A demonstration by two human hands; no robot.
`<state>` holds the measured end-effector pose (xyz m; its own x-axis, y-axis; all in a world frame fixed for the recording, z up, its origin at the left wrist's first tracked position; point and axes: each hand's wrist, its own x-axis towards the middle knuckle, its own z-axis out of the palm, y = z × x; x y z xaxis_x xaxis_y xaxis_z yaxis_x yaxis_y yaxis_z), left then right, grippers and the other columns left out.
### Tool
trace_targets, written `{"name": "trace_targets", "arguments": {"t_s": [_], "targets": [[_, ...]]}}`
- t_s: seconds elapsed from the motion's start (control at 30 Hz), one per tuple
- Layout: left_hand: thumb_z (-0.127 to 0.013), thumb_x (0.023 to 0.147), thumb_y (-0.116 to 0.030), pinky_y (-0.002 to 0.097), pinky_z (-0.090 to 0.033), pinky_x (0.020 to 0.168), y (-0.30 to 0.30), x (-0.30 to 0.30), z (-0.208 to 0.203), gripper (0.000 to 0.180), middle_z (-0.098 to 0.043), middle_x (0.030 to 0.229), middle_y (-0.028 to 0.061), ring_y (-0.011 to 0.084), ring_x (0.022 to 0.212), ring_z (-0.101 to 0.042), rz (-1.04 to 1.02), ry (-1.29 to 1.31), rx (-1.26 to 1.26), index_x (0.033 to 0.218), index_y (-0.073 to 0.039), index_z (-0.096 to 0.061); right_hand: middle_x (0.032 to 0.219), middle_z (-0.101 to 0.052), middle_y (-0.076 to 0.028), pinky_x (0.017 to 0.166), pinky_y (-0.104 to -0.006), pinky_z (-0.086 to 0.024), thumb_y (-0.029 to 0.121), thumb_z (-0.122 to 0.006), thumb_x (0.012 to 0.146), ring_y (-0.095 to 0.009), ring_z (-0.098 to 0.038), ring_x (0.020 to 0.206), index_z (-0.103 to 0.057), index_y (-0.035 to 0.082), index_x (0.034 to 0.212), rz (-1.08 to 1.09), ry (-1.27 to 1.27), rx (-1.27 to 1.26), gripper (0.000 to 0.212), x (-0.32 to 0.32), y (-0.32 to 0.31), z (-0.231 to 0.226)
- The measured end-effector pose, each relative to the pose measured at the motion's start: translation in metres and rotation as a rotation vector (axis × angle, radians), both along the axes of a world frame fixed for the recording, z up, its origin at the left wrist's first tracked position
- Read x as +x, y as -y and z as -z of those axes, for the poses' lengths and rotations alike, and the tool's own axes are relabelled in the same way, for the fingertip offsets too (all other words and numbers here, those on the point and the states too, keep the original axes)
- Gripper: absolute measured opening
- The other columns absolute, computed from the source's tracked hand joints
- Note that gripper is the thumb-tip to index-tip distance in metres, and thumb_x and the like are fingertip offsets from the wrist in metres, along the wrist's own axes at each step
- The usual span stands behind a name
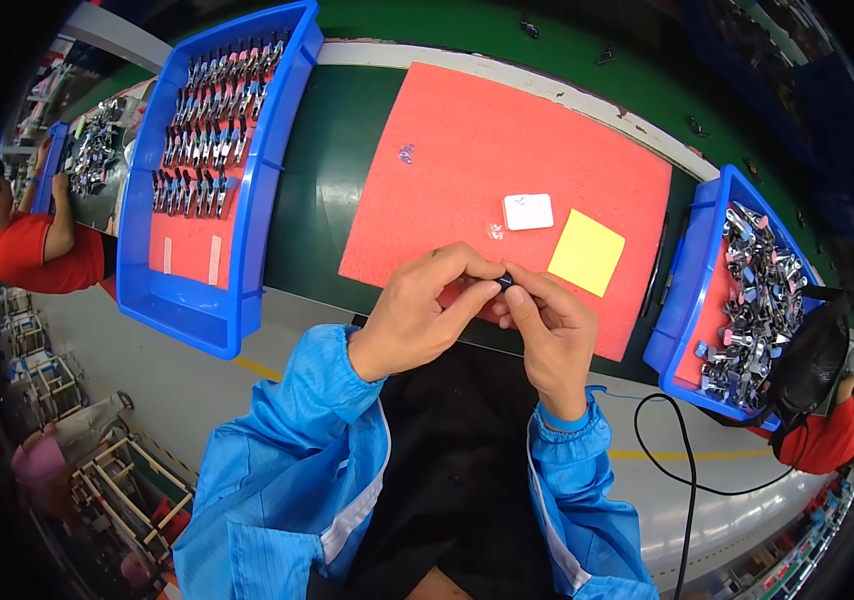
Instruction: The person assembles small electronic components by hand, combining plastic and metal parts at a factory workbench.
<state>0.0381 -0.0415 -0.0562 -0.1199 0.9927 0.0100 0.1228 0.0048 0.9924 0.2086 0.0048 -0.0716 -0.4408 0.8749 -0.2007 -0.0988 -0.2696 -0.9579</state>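
One small dark piece (506,284) | left hand (425,308), right hand (555,334): narrowly pinching it | long axis, heading: unclear

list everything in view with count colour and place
table: one, green, centre
mat: one, red, on table
left tray: one, blue, left
lined-up clips: many, dark, left tray
right tray: one, blue, right
heaped clips: many, silvery, right tray
block: one, white, on mat
square: one, yellow, on mat
scraps: few, purplish, on mat
cable: one, black, lower right
co-workers: at least two, red clothing, both sides
small piece: one, dark, between fingertips
sleeves: two, blue, below
left hand: one, bare, centre
right hand: one, bare, centre
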Motion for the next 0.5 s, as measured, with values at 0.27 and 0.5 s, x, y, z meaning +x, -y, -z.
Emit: {"name": "trace_targets", "arguments": {"t_s": [0.27,0.5], "targets": [[-0.064,0.095,0.001,0.0288,-0.055,0.082,-0.0051,-0.0004,-0.0027,0.012,-0.069,0.098,0.0112,0.0163,0.093,-0.068,-0.001,-0.019,-0.047,0.107,0.004,-0.066,0.1,-0.066,-0.008,0.074,-0.0233,-0.054,0.001,-0.062,0.099,-0.012,-0.064,0.085,-0.067,-0.003,0.126,0.004,0.022,0.055,0.027,-0.0007,-0.0023,0.004],[-0.064,0.096,-0.001,0.0303,-0.058,0.074,-0.004,0.0024,0.0058,0.012,-0.07,0.094,0.0138,0.0193,0.086,-0.072,-0.023,-0.032,-0.017,0.107,0.005,-0.064,0.097,-0.067,-0.006,0.074,-0.0238,-0.054,0.003,-0.062,0.1,-0.011,-0.064,0.084,-0.066,-0.003,0.127,0.012,0.036,0.04,0.028,-0.0025,-0.0009,0.0084]]}}
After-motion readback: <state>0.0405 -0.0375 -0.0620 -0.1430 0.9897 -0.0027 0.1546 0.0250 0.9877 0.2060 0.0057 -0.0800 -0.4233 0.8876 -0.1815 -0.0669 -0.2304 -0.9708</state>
